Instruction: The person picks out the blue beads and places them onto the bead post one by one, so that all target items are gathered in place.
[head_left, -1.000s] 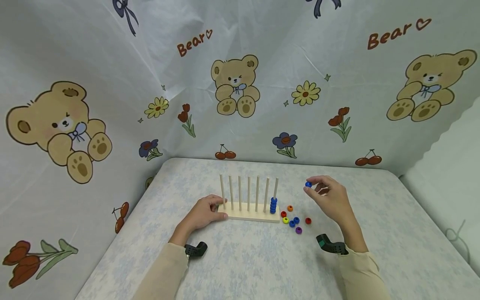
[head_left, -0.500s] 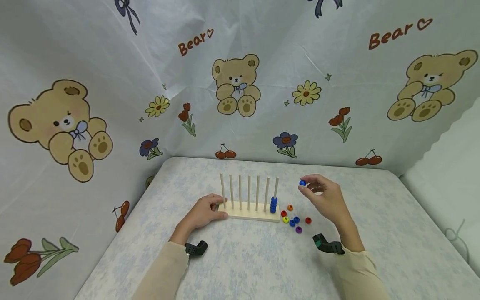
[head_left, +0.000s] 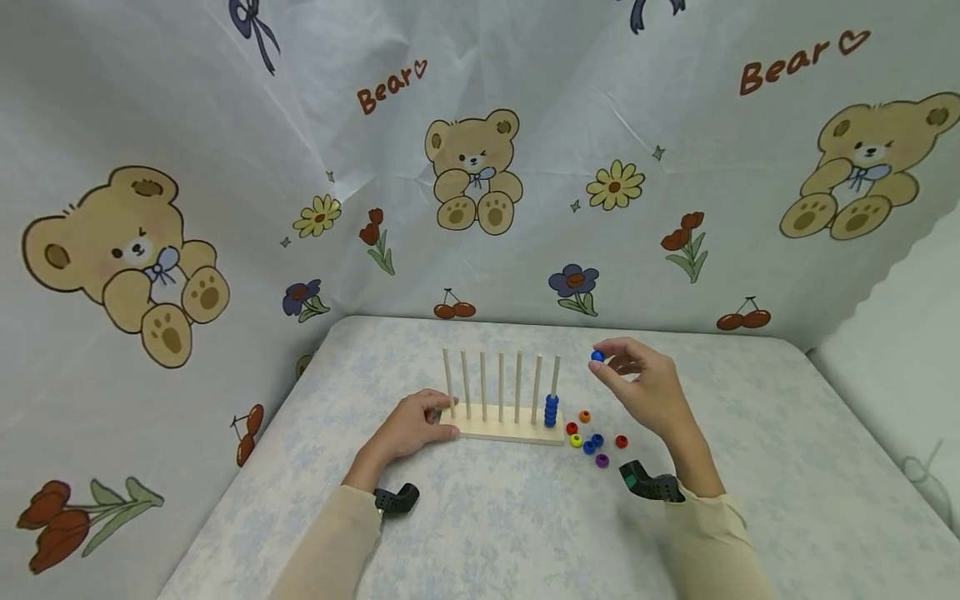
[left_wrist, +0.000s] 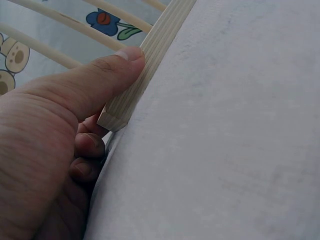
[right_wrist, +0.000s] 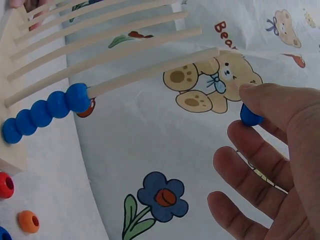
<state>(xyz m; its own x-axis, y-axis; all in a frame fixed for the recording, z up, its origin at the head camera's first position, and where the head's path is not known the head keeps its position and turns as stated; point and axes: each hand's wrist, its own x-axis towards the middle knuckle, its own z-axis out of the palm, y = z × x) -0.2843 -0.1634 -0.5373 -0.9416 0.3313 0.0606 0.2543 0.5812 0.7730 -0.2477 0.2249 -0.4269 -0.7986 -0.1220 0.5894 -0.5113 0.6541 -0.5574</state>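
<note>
A wooden peg stand (head_left: 510,433) with several upright pegs stands on the table. Blue beads (head_left: 551,412) are stacked on its rightmost peg, and the other pegs are bare. My left hand (head_left: 408,427) grips the stand's left end, thumb on the front edge as the left wrist view shows (left_wrist: 120,100). Between thumb and fingertip, my right hand (head_left: 647,385) pinches a blue bead (head_left: 597,356). It is raised to the right of the loaded peg, apart from the peg's tip. In the right wrist view the pinched bead (right_wrist: 251,116) is partly hidden by the thumb.
Loose beads lie right of the stand: orange (head_left: 585,416), yellow (head_left: 576,441), purple (head_left: 602,460), two red and two blue. A bear-printed cloth (head_left: 476,275) hangs behind the table (head_left: 510,525).
My right hand has moved left and slightly up with the blue bead, closer to the rightmost peg. The left hand keeps its grip on the stand's end.
</note>
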